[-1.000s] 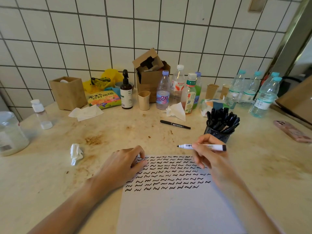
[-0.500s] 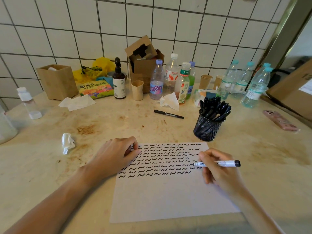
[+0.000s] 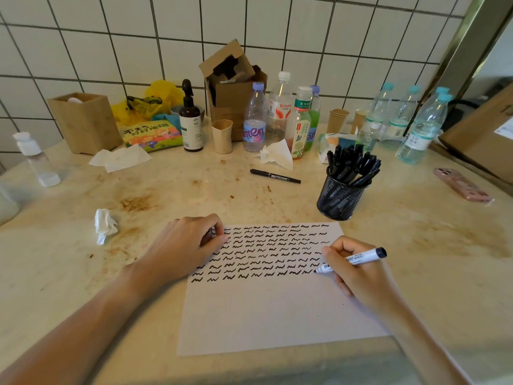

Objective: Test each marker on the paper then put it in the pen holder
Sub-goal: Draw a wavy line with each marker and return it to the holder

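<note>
A white sheet of paper (image 3: 277, 309) lies on the counter, its upper half filled with rows of black squiggles. My right hand (image 3: 358, 270) grips a white marker (image 3: 361, 257) with a dark end, its black tip touching the paper at the right end of the lowest row. My left hand (image 3: 188, 245) rests curled on the paper's top left corner; a small dark object, maybe a cap, shows between its fingers. A black mesh pen holder (image 3: 340, 198) full of black markers stands just beyond the paper's top right corner. One black marker (image 3: 274, 176) lies loose on the counter behind.
Along the tiled wall stand several bottles (image 3: 255, 120), a cardboard box (image 3: 233, 87), paper cups (image 3: 337, 120) and a wooden box (image 3: 83, 120). A crumpled tissue (image 3: 104, 225) lies left of the paper. A pink phone (image 3: 462, 186) lies at the right.
My right hand has brought the marker down from above the paper to the end of the lowest squiggle row, tip now on the paper. The left hand stays on the corner.
</note>
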